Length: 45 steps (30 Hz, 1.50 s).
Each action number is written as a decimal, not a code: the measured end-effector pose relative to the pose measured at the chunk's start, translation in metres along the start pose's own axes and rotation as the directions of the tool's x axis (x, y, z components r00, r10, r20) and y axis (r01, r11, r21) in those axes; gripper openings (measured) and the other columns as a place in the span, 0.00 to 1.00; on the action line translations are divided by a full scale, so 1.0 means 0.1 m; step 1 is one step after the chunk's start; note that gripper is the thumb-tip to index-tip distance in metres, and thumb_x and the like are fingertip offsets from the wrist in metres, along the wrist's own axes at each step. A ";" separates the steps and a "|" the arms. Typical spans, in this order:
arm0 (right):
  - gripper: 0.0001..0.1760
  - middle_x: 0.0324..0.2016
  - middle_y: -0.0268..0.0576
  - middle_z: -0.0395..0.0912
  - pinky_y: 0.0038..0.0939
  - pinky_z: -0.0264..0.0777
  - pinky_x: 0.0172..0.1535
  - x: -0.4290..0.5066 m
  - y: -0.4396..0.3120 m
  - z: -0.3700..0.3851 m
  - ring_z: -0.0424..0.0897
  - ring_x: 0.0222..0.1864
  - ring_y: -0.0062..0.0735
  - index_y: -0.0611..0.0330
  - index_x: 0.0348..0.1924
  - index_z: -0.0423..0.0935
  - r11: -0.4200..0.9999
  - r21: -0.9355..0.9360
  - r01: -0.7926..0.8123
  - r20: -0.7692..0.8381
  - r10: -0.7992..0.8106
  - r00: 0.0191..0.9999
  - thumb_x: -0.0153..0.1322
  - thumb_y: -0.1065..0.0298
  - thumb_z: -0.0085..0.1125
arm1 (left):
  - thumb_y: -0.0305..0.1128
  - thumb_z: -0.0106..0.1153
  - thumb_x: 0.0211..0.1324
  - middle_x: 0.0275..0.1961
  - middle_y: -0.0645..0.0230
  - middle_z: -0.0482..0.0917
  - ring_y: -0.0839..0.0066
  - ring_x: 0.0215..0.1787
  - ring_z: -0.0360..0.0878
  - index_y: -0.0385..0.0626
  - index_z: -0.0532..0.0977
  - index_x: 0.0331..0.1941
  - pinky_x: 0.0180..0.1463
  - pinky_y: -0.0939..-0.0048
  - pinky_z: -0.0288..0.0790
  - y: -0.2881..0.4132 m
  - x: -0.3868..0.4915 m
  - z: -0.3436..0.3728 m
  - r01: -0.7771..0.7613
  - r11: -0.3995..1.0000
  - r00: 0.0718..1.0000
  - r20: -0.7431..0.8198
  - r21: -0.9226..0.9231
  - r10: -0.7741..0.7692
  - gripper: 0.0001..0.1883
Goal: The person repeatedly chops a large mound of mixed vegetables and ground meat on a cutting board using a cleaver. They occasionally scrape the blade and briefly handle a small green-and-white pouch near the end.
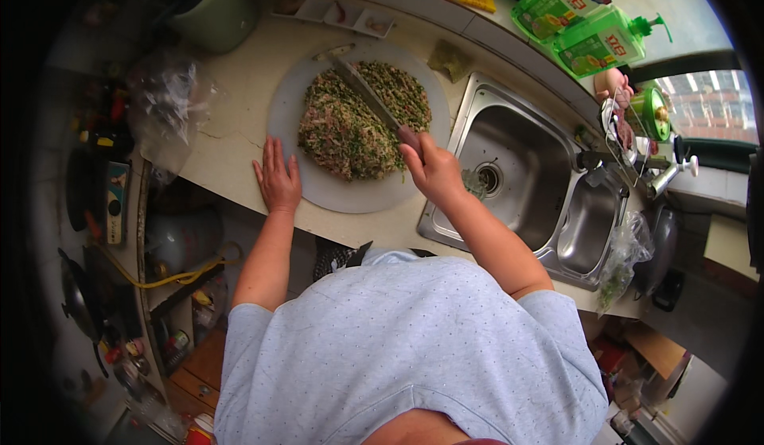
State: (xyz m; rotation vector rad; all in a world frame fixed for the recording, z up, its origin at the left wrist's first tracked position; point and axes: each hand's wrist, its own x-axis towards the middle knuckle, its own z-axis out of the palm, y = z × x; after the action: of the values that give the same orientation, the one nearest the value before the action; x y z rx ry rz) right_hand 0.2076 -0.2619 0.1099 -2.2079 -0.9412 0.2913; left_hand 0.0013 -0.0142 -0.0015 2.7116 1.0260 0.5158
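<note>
A large mound of minced filling flecked with chopped greens [349, 126] covers the middle of a round, pale cutting board [334, 197]. My right hand [434, 167] grips the dark reddish handle of a kitchen knife [367, 92]. Its blade reaches across the mound towards the back left, edge partly sunk in or resting on the filling; which, I cannot tell. My left hand [278, 176] lies flat at the board's left rim, holding nothing, fingers slightly apart. Near the blade's tip, a pale strip [333, 52] lies at the far rim of the board.
A double-bowl steel sink [519, 147] adjoins the board on the right. Clear plastic bags [170, 108] lie on the counter at left. Behind stand a green bin-like container [218, 15] and small white dishes [313, 9]. Green pump bottles [606, 42] stand on the sill.
</note>
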 end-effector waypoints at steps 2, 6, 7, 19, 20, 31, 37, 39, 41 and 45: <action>0.19 0.22 0.52 0.79 0.49 0.71 0.28 0.01 -0.01 -0.03 0.79 0.26 0.59 0.56 0.37 0.69 0.986 -0.165 -0.021 0.144 0.045 0.989 0.75 0.48 0.53 | 0.43 0.47 0.70 0.74 0.64 0.59 0.66 0.76 0.57 0.48 0.62 0.69 0.76 0.45 0.43 0.00 0.01 0.00 0.004 1.000 1.000 -0.005 -0.001 -0.004 0.27; 0.19 0.23 0.53 0.79 0.50 0.72 0.31 -0.01 -0.04 -0.06 0.80 0.29 0.59 0.56 0.38 0.69 0.995 -0.050 -0.092 0.148 0.099 0.984 0.75 0.48 0.52 | 0.43 0.46 0.70 0.74 0.64 0.59 0.66 0.75 0.57 0.47 0.62 0.69 0.76 0.45 0.43 0.00 0.01 0.00 -0.002 1.000 1.000 -0.011 0.006 0.002 0.27; 0.19 0.24 0.53 0.80 0.51 0.72 0.32 -0.01 -0.04 -0.07 0.80 0.29 0.60 0.56 0.38 0.70 0.997 0.033 -0.066 0.089 0.063 0.994 0.75 0.48 0.52 | 0.43 0.46 0.70 0.74 0.64 0.59 0.66 0.75 0.57 0.47 0.62 0.69 0.76 0.45 0.43 0.00 0.01 0.00 -0.005 1.000 1.000 -0.004 0.010 0.005 0.27; 0.21 0.26 0.54 0.81 0.53 0.72 0.32 -0.04 -0.07 -0.12 0.80 0.29 0.61 0.58 0.37 0.70 1.000 -0.022 -0.015 0.100 0.017 0.995 0.75 0.46 0.51 | 0.44 0.47 0.70 0.75 0.64 0.59 0.66 0.76 0.56 0.48 0.62 0.69 0.76 0.45 0.43 -0.01 0.00 0.00 -0.020 1.000 1.000 -0.008 0.010 0.020 0.28; 0.22 0.26 0.54 0.81 0.54 0.72 0.32 -0.05 -0.07 -0.10 0.80 0.28 0.61 0.58 0.37 0.71 0.999 0.034 0.013 0.030 -0.014 0.999 0.75 0.46 0.51 | 0.44 0.47 0.69 0.75 0.64 0.59 0.66 0.76 0.56 0.48 0.62 0.69 0.76 0.45 0.43 -0.01 0.00 0.00 0.001 1.000 1.000 0.014 0.004 -0.001 0.28; 0.20 0.23 0.55 0.79 0.51 0.72 0.30 -0.25 -0.01 -0.10 0.80 0.27 0.61 0.58 0.37 0.70 0.993 0.105 -0.052 0.013 0.051 0.999 0.75 0.48 0.52 | 0.44 0.46 0.70 0.74 0.64 0.60 0.65 0.76 0.57 0.48 0.61 0.70 0.76 0.46 0.43 0.00 0.01 0.00 -0.007 1.000 1.000 -0.004 0.001 0.007 0.27; 0.15 0.17 0.52 0.74 0.43 0.68 0.25 -0.27 0.04 -0.05 0.76 0.21 0.55 0.59 0.36 0.72 0.993 -0.083 -0.080 0.101 0.088 0.991 0.75 0.55 0.56 | 0.44 0.46 0.70 0.74 0.64 0.60 0.65 0.75 0.58 0.49 0.62 0.70 0.76 0.45 0.43 0.01 0.02 0.00 0.002 1.000 1.000 -0.010 -0.003 -0.002 0.27; 0.15 0.17 0.52 0.74 0.43 0.68 0.25 -0.32 0.05 -0.07 0.76 0.21 0.55 0.59 0.36 0.72 0.993 0.047 -0.107 0.029 0.106 0.994 0.75 0.55 0.56 | 0.43 0.46 0.70 0.74 0.64 0.60 0.66 0.75 0.58 0.49 0.62 0.70 0.76 0.44 0.43 0.00 0.00 0.00 0.001 1.000 1.000 -0.001 0.001 -0.001 0.27; 0.17 0.18 0.53 0.75 0.45 0.69 0.27 -0.39 0.04 -0.05 0.76 0.22 0.57 0.59 0.35 0.70 0.982 0.172 -0.072 -0.037 0.080 0.996 0.75 0.52 0.55 | 0.43 0.46 0.70 0.74 0.64 0.60 0.66 0.75 0.58 0.49 0.62 0.70 0.75 0.44 0.43 -0.01 0.01 0.01 -0.013 1.000 1.000 -0.015 -0.003 0.013 0.27; 0.20 0.22 0.56 0.78 0.50 0.70 0.28 -0.41 0.02 -0.01 0.79 0.26 0.60 0.59 0.36 0.70 0.975 -0.159 -0.156 0.218 0.189 0.958 0.75 0.48 0.53 | 0.43 0.46 0.71 0.74 0.64 0.60 0.65 0.75 0.58 0.50 0.62 0.70 0.75 0.44 0.45 -0.02 0.00 0.03 -0.005 1.000 1.000 -0.026 -0.003 0.005 0.26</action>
State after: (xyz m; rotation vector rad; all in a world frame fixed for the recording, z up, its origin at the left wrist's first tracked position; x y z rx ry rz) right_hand 0.1796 -0.2925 0.1067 -2.4293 -0.9155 0.5924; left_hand 0.0015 -0.0133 -0.0050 2.7122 1.0247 0.5537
